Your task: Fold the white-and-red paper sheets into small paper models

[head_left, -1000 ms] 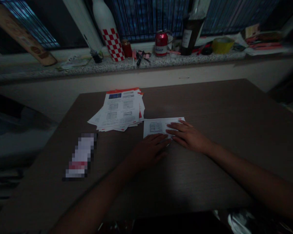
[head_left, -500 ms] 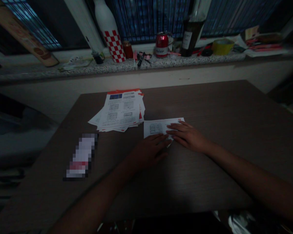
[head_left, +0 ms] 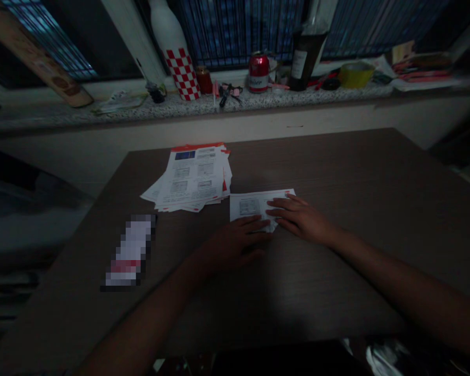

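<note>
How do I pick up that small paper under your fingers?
Pinch the crumpled near corner of the small paper sheet, coming from the near side, between the left hand and the right hand. The sheet lies flat on the table, so its other edges look hard to lift, but that corner seems bent and loose.

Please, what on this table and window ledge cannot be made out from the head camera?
- Small paper sheet: part hidden under the left hand and right hand.
- Object left of the hands: pixelated, kind unknown.
- Dark bottle: top cut off by the upper edge.
- Paper stack: print too small to read.
</note>
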{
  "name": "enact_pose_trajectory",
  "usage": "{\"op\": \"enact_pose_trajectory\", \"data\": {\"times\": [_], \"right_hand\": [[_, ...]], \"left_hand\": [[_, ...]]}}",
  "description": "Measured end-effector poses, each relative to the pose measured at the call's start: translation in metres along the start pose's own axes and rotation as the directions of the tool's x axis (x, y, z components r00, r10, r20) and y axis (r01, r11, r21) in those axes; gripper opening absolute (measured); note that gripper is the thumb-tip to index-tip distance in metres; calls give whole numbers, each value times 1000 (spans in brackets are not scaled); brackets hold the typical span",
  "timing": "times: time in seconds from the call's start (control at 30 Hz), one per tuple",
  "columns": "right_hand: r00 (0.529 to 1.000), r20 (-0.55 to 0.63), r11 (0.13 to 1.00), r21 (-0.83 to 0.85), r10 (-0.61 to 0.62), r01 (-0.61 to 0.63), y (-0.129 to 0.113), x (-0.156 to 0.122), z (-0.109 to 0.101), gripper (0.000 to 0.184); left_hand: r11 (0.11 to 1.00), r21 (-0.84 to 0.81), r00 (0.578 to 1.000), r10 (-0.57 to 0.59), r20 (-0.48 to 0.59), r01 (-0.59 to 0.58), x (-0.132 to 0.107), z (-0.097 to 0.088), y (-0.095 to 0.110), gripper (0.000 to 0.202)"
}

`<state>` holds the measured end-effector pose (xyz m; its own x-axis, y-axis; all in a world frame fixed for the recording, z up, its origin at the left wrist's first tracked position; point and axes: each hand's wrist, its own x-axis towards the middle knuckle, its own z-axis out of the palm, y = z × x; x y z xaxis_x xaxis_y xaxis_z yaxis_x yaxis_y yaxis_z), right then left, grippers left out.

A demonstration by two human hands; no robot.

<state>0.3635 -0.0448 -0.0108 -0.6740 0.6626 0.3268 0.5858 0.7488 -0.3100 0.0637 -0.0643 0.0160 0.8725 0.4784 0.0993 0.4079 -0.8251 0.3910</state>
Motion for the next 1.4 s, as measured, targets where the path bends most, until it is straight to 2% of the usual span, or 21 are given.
{"op": "enact_pose_trajectory", "data": {"times": [0.2,0.37,0.67,0.83,1.13,1.4], "right_hand": [[1000,18,1000,-6,17,-16,-1,0,-1,37],[1000,19,1000,6,19,-19,-2,2,-2,38],[1000,19,999,-34,6,-6,-2,0,0,40],[1000,27,997,-79,-16,18,-7,-2,-4,49],[984,152,995,-17,-92,96,-29,-38,-15,70],[985,160,996,75,-67,55,-29,-42,-14,65]], "left_hand": [[1000,-1,1000,-11,-28,11,1,2,-1,40],[998,2,997,-60,-57,60,5,6,2,52],[992,44,992,-112,-63,114,4,10,4,53],[991,44,990,-123,-70,127,6,10,5,52],[992,70,991,-103,-82,109,8,10,7,52],[990,86,992,-108,-61,113,7,12,5,52]]}}
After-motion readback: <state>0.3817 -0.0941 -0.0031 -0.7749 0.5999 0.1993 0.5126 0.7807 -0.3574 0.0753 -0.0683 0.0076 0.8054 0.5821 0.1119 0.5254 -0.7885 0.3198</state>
